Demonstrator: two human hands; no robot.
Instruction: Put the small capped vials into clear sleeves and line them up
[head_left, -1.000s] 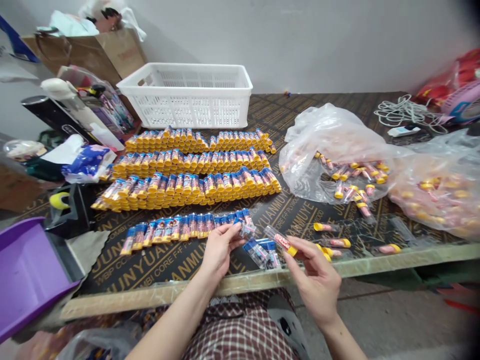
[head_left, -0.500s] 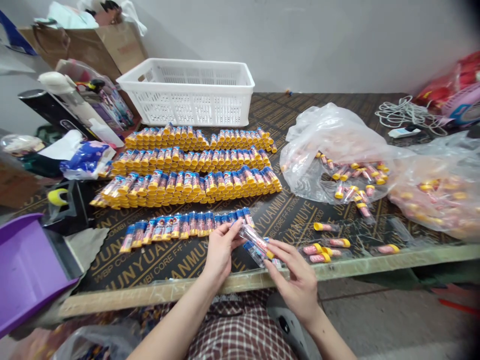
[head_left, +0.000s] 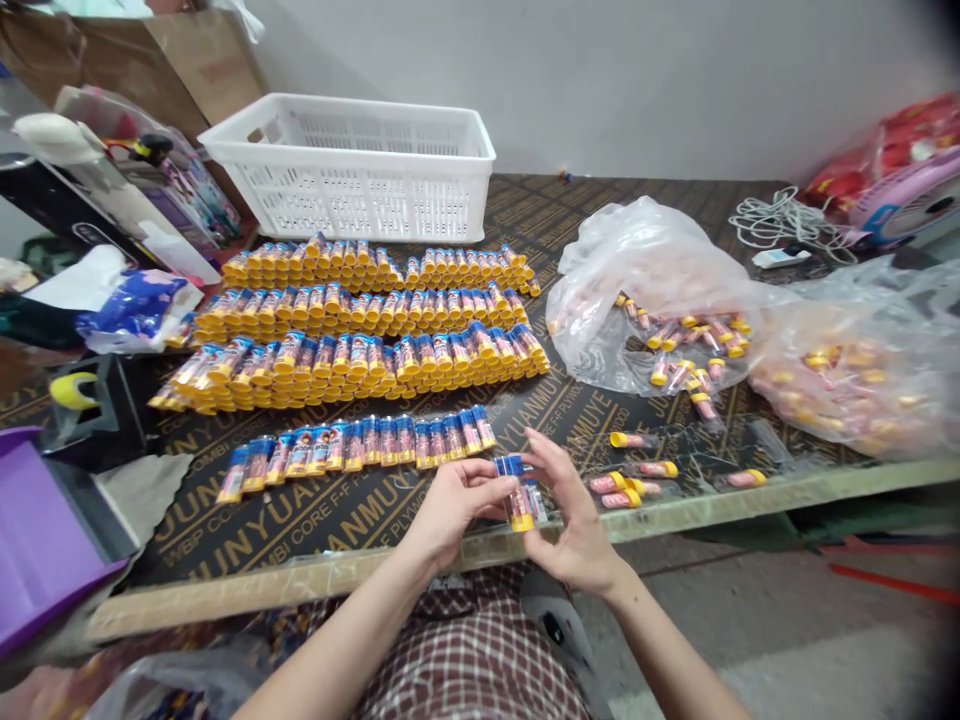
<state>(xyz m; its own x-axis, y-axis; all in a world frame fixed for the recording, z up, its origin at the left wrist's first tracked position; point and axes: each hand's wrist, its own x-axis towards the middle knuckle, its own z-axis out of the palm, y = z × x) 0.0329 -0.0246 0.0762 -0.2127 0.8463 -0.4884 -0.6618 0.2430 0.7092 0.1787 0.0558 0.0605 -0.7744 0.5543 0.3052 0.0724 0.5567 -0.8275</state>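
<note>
A small clear tube (head_left: 519, 505) with a yellow cap at its lower end, pink contents and a blue wrap at its top is pinched in my left hand (head_left: 457, 505), above the table's front edge. My right hand (head_left: 570, 520) is at the tube's right side, its fingers spread and curved towards it; whether a fingertip touches the tube I cannot tell. Partly hidden behind the tube lies a blue-and-clear printed piece (head_left: 536, 500). A single row of finished-looking blue-and-yellow tubes (head_left: 352, 446) lies just beyond my left hand.
Stacked rows of wrapped tubes (head_left: 360, 365) lie before a white basket (head_left: 367, 195). Loose yellow-capped tubes (head_left: 619, 498) lie right of my hands, with clear plastic bags (head_left: 645, 250) of more behind. A purple dustpan (head_left: 52, 550) and tape dispenser (head_left: 112, 410) are at left.
The tube has turned from tilted to nearly upright, and blue now shows around its top. My right hand's fingers have spread away from the yellow cap. The view has shifted slightly right.
</note>
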